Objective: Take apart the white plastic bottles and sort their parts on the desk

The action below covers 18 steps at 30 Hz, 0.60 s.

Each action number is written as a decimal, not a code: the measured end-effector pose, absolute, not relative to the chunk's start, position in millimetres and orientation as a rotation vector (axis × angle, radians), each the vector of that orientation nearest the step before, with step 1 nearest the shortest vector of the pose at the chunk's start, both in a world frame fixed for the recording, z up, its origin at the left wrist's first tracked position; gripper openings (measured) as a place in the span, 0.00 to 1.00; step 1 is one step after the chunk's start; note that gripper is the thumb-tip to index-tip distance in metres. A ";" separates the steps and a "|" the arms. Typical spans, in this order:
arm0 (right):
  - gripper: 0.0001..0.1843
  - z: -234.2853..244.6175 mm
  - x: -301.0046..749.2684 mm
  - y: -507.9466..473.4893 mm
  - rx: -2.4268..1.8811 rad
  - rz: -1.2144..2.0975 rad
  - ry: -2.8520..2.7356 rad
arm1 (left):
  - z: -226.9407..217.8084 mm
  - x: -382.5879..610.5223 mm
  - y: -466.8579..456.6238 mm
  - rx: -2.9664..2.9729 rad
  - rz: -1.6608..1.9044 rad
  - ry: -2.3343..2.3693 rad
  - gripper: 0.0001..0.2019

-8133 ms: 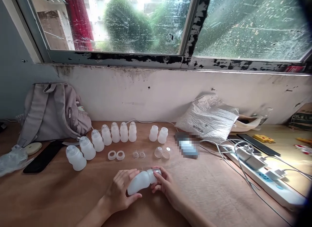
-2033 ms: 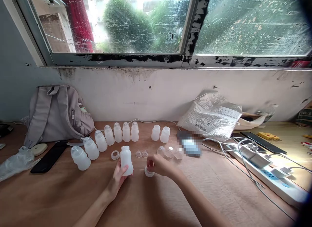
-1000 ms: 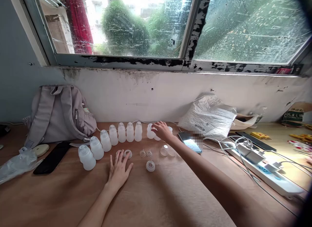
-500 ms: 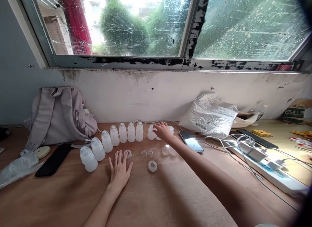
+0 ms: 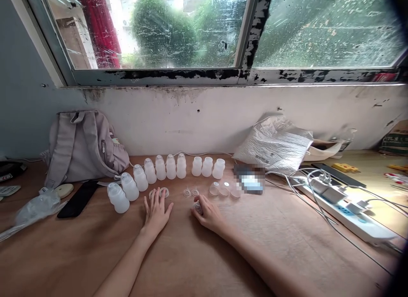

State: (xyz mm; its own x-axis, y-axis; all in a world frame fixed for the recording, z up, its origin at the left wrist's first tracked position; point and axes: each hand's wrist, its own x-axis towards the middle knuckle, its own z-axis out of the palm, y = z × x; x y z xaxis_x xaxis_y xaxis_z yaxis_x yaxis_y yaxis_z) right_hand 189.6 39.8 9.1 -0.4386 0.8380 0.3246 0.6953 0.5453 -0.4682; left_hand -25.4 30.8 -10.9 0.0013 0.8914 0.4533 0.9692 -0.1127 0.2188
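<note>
My left hand (image 5: 157,212) lies flat on the wooden table (image 5: 178,263), fingers spread, its fingertips beside two white rings (image 5: 164,192). My right hand (image 5: 207,212) rests to its right, fingers curled round a small white cap with a nipple (image 5: 198,207). Behind them runs a curved row of several capped white bottles (image 5: 149,171), then three uncapped white bottles (image 5: 207,167). Two clear nipples (image 5: 191,192) and clear dome caps (image 5: 223,189) lie in front of the uncapped bottles.
A grey backpack (image 5: 83,147) leans on the wall at left, with a black phone (image 5: 79,198) and a plastic bag (image 5: 35,208) before it. A phone (image 5: 249,179), a crumpled bag (image 5: 274,145), and a power strip with cables (image 5: 344,212) lie at right.
My right hand has drawn back from the far bottles, leaving a third uncapped bottle in the row, and now closes on the cap near me. The left hand stays flat.
</note>
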 end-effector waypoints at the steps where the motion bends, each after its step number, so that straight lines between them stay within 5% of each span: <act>1: 0.11 7.5 191.2 40.3 -1.239 0.377 -2.251 | -8.1 -24.5 29.6 -2.149 -0.779 -1.921 0.23; 8: 0.08 6.3 198.7 46.7 -1.116 0.452 -2.181 | 5.2 -2.6 15.8 -2.533 -0.861 -1.531 0.19; 13: 0.11 3.0 199.3 43.2 -1.044 0.462 -2.141 | 4.8 25.0 15.0 -2.567 -0.859 -1.567 0.24; 18: 0.11 2.6 205.7 40.9 -1.025 0.509 -2.071 | 5.9 48.1 23.5 -2.547 -0.898 -1.636 0.17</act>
